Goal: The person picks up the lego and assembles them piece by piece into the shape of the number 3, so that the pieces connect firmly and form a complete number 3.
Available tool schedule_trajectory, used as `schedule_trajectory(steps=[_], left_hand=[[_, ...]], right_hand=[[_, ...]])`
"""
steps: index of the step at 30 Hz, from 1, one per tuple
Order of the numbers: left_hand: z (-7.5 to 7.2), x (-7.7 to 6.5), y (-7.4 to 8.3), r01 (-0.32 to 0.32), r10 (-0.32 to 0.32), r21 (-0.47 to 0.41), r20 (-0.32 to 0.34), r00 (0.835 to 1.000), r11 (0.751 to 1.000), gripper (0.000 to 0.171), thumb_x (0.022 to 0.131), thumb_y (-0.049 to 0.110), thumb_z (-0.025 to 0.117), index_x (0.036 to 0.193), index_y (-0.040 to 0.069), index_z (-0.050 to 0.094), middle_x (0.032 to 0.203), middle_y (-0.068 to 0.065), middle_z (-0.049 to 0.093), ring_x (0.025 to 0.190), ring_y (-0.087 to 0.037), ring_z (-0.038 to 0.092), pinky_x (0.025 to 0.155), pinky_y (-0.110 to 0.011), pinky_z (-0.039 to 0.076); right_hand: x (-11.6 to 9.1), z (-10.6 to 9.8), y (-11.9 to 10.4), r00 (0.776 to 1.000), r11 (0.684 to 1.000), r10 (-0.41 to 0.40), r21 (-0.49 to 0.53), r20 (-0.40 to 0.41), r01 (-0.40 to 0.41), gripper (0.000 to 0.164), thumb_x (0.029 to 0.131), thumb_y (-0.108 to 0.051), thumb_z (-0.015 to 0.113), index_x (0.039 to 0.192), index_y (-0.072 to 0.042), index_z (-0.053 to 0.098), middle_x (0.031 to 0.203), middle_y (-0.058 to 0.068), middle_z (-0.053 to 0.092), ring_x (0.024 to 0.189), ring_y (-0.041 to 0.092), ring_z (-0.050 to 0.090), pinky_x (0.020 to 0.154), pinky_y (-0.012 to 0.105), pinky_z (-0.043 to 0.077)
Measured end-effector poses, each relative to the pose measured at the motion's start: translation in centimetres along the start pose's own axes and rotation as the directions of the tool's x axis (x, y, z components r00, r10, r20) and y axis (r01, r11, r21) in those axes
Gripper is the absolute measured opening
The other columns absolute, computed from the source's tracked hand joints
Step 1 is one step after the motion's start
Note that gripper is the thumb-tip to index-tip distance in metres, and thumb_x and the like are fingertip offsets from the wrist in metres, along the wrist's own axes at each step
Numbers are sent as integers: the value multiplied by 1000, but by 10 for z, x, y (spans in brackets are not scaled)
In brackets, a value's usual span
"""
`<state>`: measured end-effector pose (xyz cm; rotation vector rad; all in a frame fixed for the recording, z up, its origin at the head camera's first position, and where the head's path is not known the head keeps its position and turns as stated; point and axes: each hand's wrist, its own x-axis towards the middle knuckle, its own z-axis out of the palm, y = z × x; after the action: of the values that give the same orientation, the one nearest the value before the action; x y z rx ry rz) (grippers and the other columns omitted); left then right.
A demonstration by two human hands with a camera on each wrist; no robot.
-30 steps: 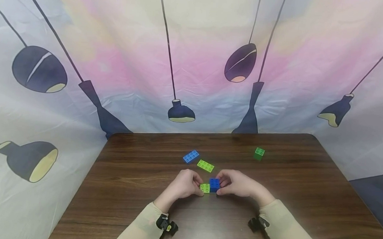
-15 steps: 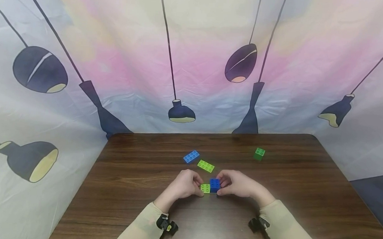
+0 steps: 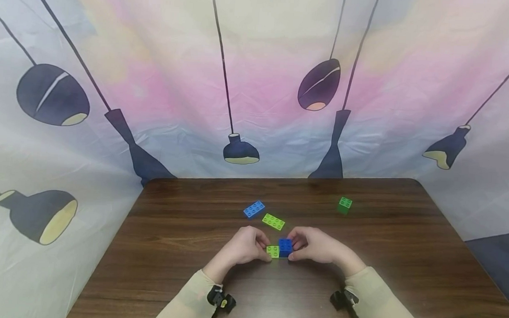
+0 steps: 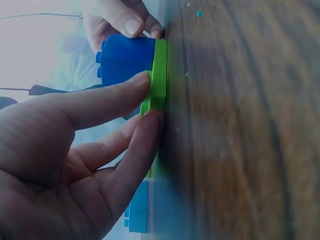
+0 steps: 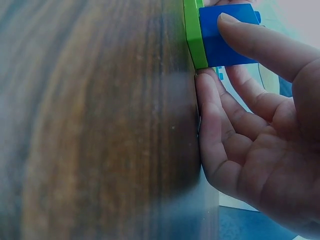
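Note:
Near the middle of the table, a dark blue toy building brick (image 3: 285, 247) sits on the right half of a thin lime-green brick (image 3: 272, 251), leaving the studs on its left half bare. My left hand (image 3: 245, 245) pinches the lime-green brick's left end between thumb and fingers. From the other side, my right hand (image 3: 319, 245) holds the blue brick; in the right wrist view its thumb presses the blue side (image 5: 227, 47), and one finger lies low by the lime-green edge (image 5: 195, 42). The left wrist view has the lime-green brick (image 4: 159, 75) flat along the tabletop.
Beyond the hands lie a light blue flat brick (image 3: 254, 209) and another lime-green flat brick (image 3: 273, 221). Farther back to the right stands a green brick (image 3: 344, 205). A cloth printed with lamps (image 3: 189, 79) hangs behind the brown wooden table (image 3: 182, 222).

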<state>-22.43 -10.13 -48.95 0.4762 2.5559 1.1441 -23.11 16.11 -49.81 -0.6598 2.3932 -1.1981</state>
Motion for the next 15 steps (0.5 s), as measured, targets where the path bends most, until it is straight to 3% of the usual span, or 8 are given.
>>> schedule_trajectory(steps=[15], left_hand=[[-5,3,-6,-65,65,24,4,998,998,27,78,13,96,99,7,79,85,2,72,78,-10,64,70,-30,53]], right_hand=[[1,0,0,1000,1000,-3,7,0,3,34,89,-19,90,115,-11,69,105,0,72,100,19,68,92,45,58]])
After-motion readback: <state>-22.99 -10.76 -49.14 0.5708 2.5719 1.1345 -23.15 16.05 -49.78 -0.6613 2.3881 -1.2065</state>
